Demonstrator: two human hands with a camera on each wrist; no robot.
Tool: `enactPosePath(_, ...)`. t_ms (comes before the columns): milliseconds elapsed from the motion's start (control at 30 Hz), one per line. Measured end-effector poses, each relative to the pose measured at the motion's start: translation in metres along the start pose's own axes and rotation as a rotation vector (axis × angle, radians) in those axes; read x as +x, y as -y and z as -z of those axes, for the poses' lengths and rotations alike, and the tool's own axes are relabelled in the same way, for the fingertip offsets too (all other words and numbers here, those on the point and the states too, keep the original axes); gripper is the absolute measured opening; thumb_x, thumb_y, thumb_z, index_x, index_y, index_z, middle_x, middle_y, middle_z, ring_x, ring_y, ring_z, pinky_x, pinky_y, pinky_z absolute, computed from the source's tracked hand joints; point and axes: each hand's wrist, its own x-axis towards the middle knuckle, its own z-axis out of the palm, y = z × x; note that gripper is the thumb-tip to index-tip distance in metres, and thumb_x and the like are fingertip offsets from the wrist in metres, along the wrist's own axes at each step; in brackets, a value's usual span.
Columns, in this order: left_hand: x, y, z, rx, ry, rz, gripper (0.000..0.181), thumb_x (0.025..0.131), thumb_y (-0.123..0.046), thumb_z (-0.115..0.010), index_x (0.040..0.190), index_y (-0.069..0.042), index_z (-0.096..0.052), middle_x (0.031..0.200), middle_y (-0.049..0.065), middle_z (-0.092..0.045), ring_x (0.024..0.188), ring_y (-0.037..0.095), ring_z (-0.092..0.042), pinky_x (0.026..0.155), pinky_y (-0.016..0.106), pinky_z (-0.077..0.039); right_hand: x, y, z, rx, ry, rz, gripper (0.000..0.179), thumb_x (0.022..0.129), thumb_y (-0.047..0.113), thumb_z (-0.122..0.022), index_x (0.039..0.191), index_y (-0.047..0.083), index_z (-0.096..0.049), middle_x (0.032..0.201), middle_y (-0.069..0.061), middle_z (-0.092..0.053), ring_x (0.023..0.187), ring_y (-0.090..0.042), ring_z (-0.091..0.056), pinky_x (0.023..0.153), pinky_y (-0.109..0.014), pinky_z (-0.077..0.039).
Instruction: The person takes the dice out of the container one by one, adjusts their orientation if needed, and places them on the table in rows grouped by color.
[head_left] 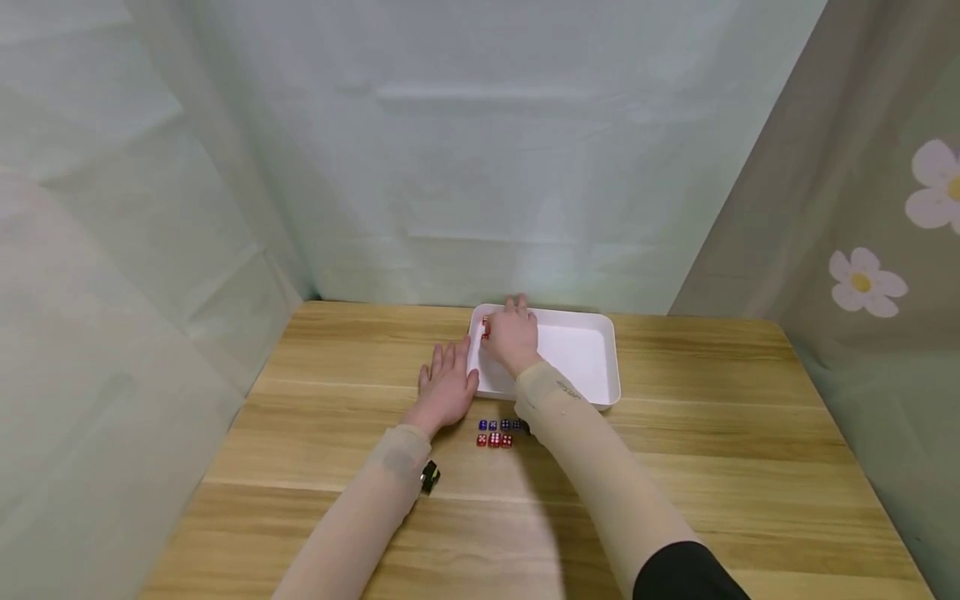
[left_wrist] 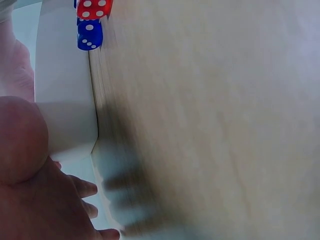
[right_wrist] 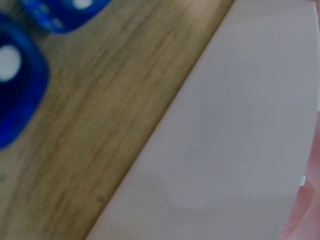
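Note:
A white tray (head_left: pixel 577 354) stands at the back of the table. My right hand (head_left: pixel 512 337) reaches into its left end, thumb and forefinger at a red die (head_left: pixel 486 336) that they pinch; the other fingers point toward the back rim. More red shows just behind, along the tray's left wall. Flat beside the tray's left side lies my left hand (head_left: pixel 447 387), fingers spread and straight, its thumb side against the tray. In front of the tray are a row of blue dice (head_left: pixel 492 425) and a row of red dice (head_left: pixel 494 439). My right forearm overlaps the blue row's right end.
The wooden table (head_left: pixel 337 433) ends at a pale curtain (head_left: pixel 480 167) close behind the tray. A small black item (head_left: pixel 430 477) sits at my left wrist. Blue dice (right_wrist: pixel 20 80) stand near the tray's outer wall (right_wrist: pixel 210 130) in the right wrist view.

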Motion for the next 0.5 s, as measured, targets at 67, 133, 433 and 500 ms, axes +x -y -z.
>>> enactPosePath(67,0.002,0.001,-0.001,0.004,0.002,-0.001,0.071,0.114,-0.041,-0.035,0.174,-0.016,-0.006,0.177,0.023,-0.008,0.163,0.042,0.010,0.125,0.070,0.003,-0.001,-0.001,0.000,-0.003,0.001,0.000,0.022,0.096,0.038,-0.080,0.109,0.020,-0.083,0.166,-0.024,-0.042,0.159,-0.046,-0.025,0.122,-0.059,-0.035)
enactPosePath(133,0.003,0.002,-0.002,0.008,0.000,-0.003,0.071,0.114,-0.040,-0.034,0.174,-0.016,-0.006,0.177,0.023,-0.008,0.163,0.042,0.010,0.125,0.069,0.004,-0.001,-0.001,0.001,-0.006,0.003,0.001,0.022,0.096,0.038,-0.080,0.108,0.020,-0.084,0.165,-0.024,-0.042,0.159,-0.046,-0.025,0.121,-0.059,-0.036)
enactPosePath(433,-0.005,-0.009,0.006,0.044,-0.013,-0.014,0.070,0.114,-0.037,-0.037,0.173,-0.012,-0.011,0.176,0.026,-0.011,0.163,0.044,0.007,0.125,0.069,0.003,-0.004,-0.005,0.006,0.022,0.023,-0.014,0.017,0.097,0.036,-0.078,0.102,0.021,-0.083,0.168,-0.024,-0.039,0.160,-0.045,-0.022,0.122,-0.058,-0.035)
enactPosePath(500,-0.004,-0.010,0.005,0.041,-0.007,-0.014,0.070,0.114,-0.036,-0.036,0.174,-0.012,-0.010,0.176,0.026,-0.010,0.163,0.044,0.008,0.126,0.068,0.005,-0.006,-0.008,0.007,0.048,0.030,-0.022,0.016,0.097,0.035,-0.078,0.101,0.020,-0.082,0.169,-0.024,-0.037,0.161,-0.045,-0.021,0.123,-0.058,-0.033)
